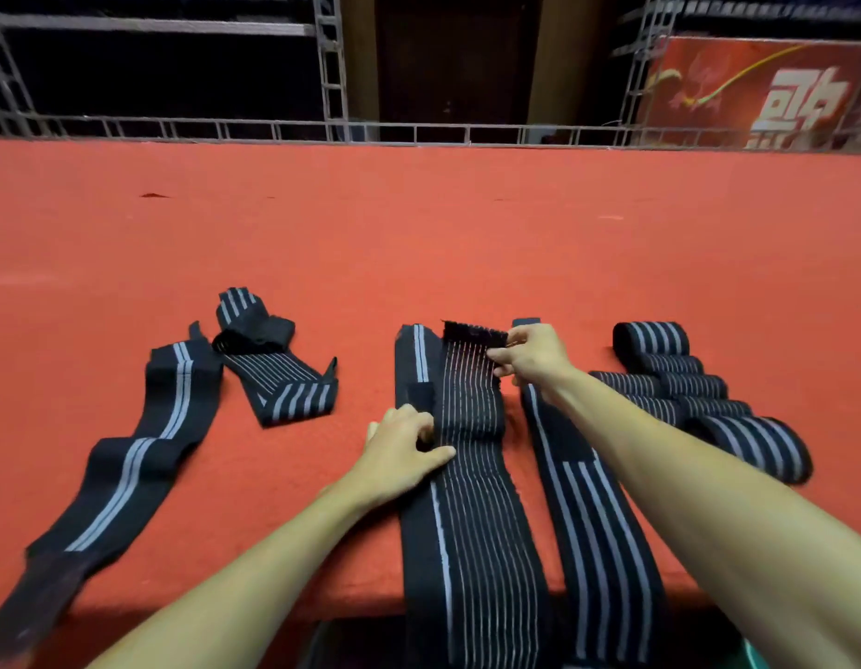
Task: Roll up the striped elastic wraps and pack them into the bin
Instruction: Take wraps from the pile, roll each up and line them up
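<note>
A long black elastic wrap with thin white stripes [472, 514] lies lengthwise in the middle of the red table and hangs over the near edge. Its far end is folded back. My right hand [527, 354] pinches that end near its frayed black tip. My left hand [404, 451] rests on the wrap's left edge, fingers curled against the fold. A second striped wrap [592, 514] lies flat just to the right, partly under my right forearm. Several rolled striped wraps [698, 393] sit at the right. No bin is clearly visible.
Two loose wraps lie at the left: a long one [129, 456] trailing off the near edge and a crumpled one [274, 369] behind it. The red table surface [418, 224] stretches far back to a metal truss railing [418, 132]. A red banner [766, 89] stands at the back right.
</note>
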Action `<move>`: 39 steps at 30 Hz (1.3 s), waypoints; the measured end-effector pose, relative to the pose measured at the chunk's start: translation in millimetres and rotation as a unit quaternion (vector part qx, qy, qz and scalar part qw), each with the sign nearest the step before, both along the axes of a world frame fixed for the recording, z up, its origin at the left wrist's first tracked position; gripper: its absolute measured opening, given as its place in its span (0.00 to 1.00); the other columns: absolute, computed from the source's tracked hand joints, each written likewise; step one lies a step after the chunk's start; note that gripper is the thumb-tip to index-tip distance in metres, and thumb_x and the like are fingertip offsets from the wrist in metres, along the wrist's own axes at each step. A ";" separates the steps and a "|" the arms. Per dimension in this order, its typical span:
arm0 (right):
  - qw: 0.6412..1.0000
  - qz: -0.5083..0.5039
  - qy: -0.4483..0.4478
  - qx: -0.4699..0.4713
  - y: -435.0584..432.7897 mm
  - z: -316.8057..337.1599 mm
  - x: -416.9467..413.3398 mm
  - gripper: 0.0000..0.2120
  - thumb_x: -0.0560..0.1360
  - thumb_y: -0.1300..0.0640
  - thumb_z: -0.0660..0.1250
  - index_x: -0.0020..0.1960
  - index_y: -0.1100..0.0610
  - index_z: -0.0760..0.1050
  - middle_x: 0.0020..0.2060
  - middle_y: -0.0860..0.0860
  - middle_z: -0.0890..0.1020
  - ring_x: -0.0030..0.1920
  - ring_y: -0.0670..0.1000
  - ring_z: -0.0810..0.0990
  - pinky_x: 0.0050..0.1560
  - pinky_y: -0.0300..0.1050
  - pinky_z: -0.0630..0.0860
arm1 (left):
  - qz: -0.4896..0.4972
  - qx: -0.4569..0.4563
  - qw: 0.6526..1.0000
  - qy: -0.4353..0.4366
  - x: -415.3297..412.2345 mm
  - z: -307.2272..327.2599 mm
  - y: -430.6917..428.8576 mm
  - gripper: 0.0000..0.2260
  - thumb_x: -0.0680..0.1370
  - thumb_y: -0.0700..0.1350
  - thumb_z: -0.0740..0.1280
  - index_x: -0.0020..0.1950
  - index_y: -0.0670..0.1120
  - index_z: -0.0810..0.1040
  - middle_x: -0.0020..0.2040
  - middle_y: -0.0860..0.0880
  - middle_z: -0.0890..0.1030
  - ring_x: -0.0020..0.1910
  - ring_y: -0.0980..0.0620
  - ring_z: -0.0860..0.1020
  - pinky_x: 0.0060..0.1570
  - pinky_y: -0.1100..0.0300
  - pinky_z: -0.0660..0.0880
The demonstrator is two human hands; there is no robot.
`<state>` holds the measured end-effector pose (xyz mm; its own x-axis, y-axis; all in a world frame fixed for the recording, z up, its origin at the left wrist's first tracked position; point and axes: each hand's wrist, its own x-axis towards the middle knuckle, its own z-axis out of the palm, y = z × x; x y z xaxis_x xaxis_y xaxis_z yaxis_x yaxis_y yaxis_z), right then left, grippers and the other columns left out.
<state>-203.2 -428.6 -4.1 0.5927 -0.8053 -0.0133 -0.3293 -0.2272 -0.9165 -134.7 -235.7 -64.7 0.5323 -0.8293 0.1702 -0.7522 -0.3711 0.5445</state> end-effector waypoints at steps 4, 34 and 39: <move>0.999 -0.003 0.024 0.034 1.2 -24.4 15.5 0.17 0.75 0.67 0.69 0.61 0.60 0.70 0.39 0.60 0.81 0.31 0.55 0.81 0.35 0.49 0.81 | 0.045 -0.105 0.993 0.029 7.4 -22.4 -1.3 0.22 0.68 0.55 0.75 0.56 0.55 0.69 0.51 0.57 0.69 0.52 0.57 0.68 0.53 0.58 0.63; 0.927 0.222 0.238 -0.189 117.1 -37.6 200.9 0.17 0.73 0.43 0.67 0.48 0.57 0.79 0.50 0.55 0.84 0.51 0.57 0.81 0.54 0.49 0.76 | 0.201 -0.179 0.963 0.026 129.6 -18.8 101.1 0.11 0.71 0.48 0.73 0.51 0.58 0.76 0.45 0.60 0.77 0.51 0.61 0.71 0.53 0.62 0.59; 0.925 0.208 0.266 -0.177 124.8 -39.8 223.9 0.17 0.71 0.45 0.73 0.35 0.54 0.70 0.47 0.56 0.82 0.51 0.56 0.79 0.48 0.46 0.73 | 0.161 -0.207 0.959 0.105 127.8 -14.4 103.7 0.18 0.72 0.43 0.73 0.58 0.53 0.71 0.38 0.57 0.77 0.42 0.62 0.75 0.46 0.62 0.70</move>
<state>20.6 -303.7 -43.9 0.8369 -0.5197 -0.1719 -0.5297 -0.6894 -0.4941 -6.9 -132.0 -79.2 0.8084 -0.5007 0.3097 -0.4921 -0.2860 0.8222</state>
